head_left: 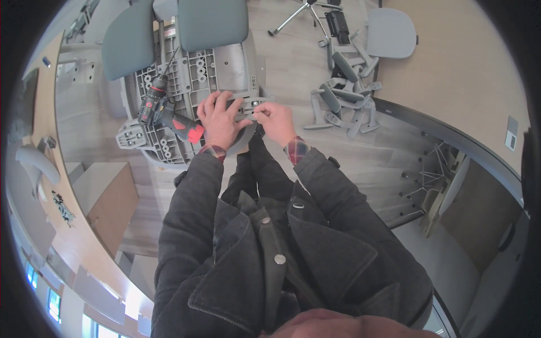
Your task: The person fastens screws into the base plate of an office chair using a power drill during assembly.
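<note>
A grey plastic chair frame (189,76), ribbed and full of holes, lies beneath my hands. Spread fingers of my left hand (221,123) rest on its near right part, by a grey bracket (256,97). At that bracket's near side, my right hand (274,120) has thumb and forefinger pinched together; what is between them, if anything, is too small to name. Left of my left hand, a black and red cordless drill (159,104) lies on the frame, its long bit pointing away from me. The drill's red battery end (189,130) is close to my left wrist.
Two grey-green chair pads (214,22) lie beyond the frame. Grey armrests (349,96) are piled on the floor to the right, near a chair base (293,16). Wooden desks (456,67) flank both sides; small hardware (63,208) lies on the left one.
</note>
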Demonstrator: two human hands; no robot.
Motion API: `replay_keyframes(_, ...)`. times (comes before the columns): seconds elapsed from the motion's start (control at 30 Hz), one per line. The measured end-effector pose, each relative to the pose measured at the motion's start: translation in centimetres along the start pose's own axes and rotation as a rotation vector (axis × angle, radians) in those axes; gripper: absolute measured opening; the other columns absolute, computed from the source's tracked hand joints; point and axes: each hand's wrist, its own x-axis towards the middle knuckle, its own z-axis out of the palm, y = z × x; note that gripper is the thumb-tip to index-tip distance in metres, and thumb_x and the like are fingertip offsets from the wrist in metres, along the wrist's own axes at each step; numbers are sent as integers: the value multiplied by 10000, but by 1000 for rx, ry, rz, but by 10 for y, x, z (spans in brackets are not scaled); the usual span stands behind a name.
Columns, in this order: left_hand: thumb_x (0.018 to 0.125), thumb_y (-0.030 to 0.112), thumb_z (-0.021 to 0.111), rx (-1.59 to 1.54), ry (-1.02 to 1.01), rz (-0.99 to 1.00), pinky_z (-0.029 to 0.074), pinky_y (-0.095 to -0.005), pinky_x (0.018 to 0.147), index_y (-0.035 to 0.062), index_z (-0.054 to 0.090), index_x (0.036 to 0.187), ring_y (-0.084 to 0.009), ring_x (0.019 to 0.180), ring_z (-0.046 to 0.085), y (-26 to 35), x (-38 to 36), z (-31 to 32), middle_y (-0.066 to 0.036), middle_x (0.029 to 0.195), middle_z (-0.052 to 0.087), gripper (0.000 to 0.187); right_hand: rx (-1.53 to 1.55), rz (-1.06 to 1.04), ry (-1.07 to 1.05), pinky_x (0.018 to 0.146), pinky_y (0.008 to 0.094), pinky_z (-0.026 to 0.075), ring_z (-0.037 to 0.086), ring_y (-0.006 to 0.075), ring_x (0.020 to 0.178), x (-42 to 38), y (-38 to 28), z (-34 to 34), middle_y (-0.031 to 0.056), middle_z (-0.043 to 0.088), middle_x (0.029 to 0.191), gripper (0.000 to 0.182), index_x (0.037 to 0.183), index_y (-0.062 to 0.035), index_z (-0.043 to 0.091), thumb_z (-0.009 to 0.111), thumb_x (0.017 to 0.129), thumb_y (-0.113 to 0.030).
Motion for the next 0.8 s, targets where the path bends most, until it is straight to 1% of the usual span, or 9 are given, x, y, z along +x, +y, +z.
replay_keyframes(0.07, 594, 607, 833, 0, 0, -6, 305, -474, 1019, 314, 671, 1092, -269, 1260, 461, -1, -2, 2, 57, 1233, 583, 600, -60, -71, 38, 793, 295, 487, 607, 131, 813, 2, 4, 9, -15, 701, 809, 99, 886, -137, 747, 652, 866, -159)
replay_keyframes(0.1, 570, 583, 855, -2, 4, -13, 305, -475, 1022, 321, 673, 1095, -267, 1267, 459, -1, -2, 3, 64, 1238, 584, 614, -94, -134, 28, 855, 314, 491, 622, 145, 960, 2, 5, 11, -20, 719, 917, 119, 910, -146, 753, 641, 871, -149)
replay_keyframes(0.2, 580, 594, 840, 19, 73, 0, 306, -458, 1016, 313, 679, 1037, -249, 1228, 484, 1, 0, 3, 72, 1192, 591, 560, -85, -241, 69, 888, 325, 516, 680, 171, 911, 2, 5, 19, 43, 714, 1043, 163, 997, -146, 769, 641, 897, -160)
replay_keyframes(0.3, 644, 558, 804, 30, 90, -3, 309, -454, 1002, 310, 677, 985, -246, 1215, 486, 1, 0, 3, 77, 1171, 591, 441, -121, -226, 67, 881, 311, 516, 682, 181, 927, 5, 2, 26, 29, 740, 1029, 193, 1024, -125, 762, 610, 905, -128)
replay_keyframes(0.4, 664, 497, 805, 10, 78, -4, 290, -466, 1033, 304, 676, 977, -251, 1221, 472, 1, 0, 3, 67, 1178, 581, 389, -225, -292, 82, 865, 331, 507, 671, 201, 948, 11, 9, 34, -1, 751, 992, 152, 977, -132, 752, 617, 908, -133)
replay_keyframes(0.5, 682, 415, 778, 12, 93, -5, 298, -445, 1022, 300, 676, 950, -249, 1213, 486, 1, 2, 3, 76, 1167, 590, 309, -349, -409, 94, 830, 345, 517, 664, 215, 943, 13, 13, 37, 1, 743, 965, 137, 938, -119, 741, 605, 922, -122)
replay_keyframes(0.6, 730, 421, 751, 11, 110, -3, 307, -446, 1007, 295, 666, 931, -252, 1210, 494, 1, 2, 2, 70, 1169, 597, 253, -383, -401, 70, 834, 340, 523, 662, 214, 920, 14, 9, 37, 10, 743, 953, 143, 929, -106, 751, 609, 931, -118)
replay_keyframes(0.7, 743, 398, 746, 10, 102, -4, 303, -464, 1025, 290, 673, 940, -253, 1205, 499, 0, 1, 4, 56, 1170, 607, 237, -424, -476, 77, 814, 348, 516, 643, 232, 882, 18, 14, 42, 24, 719, 922, 124, 941, -106, 733, 610, 929, -93)
replay_keyframes(0.8, 683, 306, 761, -1, 110, -7, 305, -463, 1027, 293, 674, 932, -254, 1205, 495, 1, 1, 5, 60, 1171, 601, 265, -410, -457, 80, 725, 350, 472, 578, 230, 796, 19, 10, 45, 39, 627, 791, 178, 809, -85, 671, 536, 923, -87)
